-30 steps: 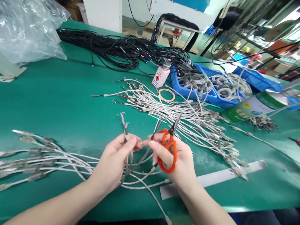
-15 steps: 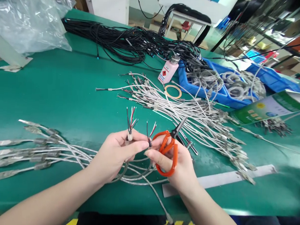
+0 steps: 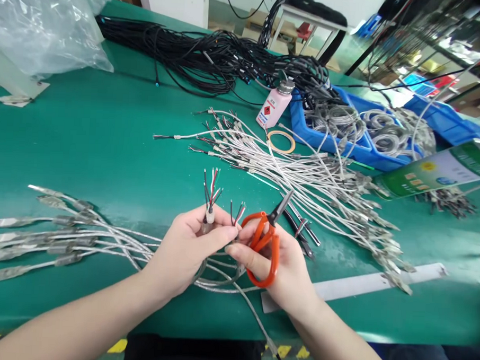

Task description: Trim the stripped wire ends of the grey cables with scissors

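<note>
My left hand point(image 3: 199, 242) is closed around several cables, whose split ends point(image 3: 211, 194) of black, white and red wires stick up above the fingers. Its thumb meets my right hand point(image 3: 276, 261) at another stripped cable end point(image 3: 237, 217), pinched between the fingertips of both hands. Orange-handled scissors point(image 3: 267, 245) hang on my right hand, blades pointing up and to the right. Clear grey cables point(image 3: 121, 244) run out from under my left hand to USB plugs point(image 3: 7, 239) at the left. One cable point(image 3: 254, 313) trails toward the table's front edge.
A pile of white cables point(image 3: 288, 171) lies to the right, near tweezers point(image 3: 302, 222) and a metal ruler point(image 3: 358, 283). Behind stand a pink bottle point(image 3: 274, 104), a tape roll point(image 3: 281, 142) and blue bins point(image 3: 345, 145). Black cables point(image 3: 182, 55) and a plastic bag point(image 3: 43, 28) lie farther back.
The stripped cable end between my hands has sunk slightly, and its wires now lean more to the right. My right hand and the scissors have shifted a little left. The view has tilted slightly.
</note>
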Demonstrator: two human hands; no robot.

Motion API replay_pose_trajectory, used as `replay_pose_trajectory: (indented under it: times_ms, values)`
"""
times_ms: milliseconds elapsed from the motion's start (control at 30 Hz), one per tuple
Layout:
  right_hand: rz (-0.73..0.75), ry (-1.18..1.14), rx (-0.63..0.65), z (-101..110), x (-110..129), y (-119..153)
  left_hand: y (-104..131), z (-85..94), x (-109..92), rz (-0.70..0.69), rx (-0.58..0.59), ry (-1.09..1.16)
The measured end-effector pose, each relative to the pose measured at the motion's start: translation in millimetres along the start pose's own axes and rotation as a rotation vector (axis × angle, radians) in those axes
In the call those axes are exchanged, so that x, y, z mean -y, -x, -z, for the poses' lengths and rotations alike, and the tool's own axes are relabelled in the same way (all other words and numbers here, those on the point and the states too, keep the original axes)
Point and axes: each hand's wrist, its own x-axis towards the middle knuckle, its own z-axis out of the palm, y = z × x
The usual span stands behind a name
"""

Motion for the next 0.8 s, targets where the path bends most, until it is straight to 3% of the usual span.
replay_pose_trajectory:
  times_ms: [167, 300, 533, 800]
  values:
    - [-0.039, -0.005, 0.033, -0.1, 1.8, -1.5, -2.9, 1.3, 0.7, 0.073, 0.011, 0.114]
    - [-0.073, -0.068, 0.039, 1.6, 1.7, -2.6, -2.9, 2.1, -1.6, 0.129, 0.105, 0.206]
    - [-0.170, -0.199, 0.077, 4.1, -3.6, -1.9, -0.3, 1.6, -2.3, 0.190, 0.126, 0.151]
    - [-0.158, -0.198, 0.174, 8.2, -4.1, -3.3, -1.1, 3.4, -2.2, 0.210, 0.148, 0.127]
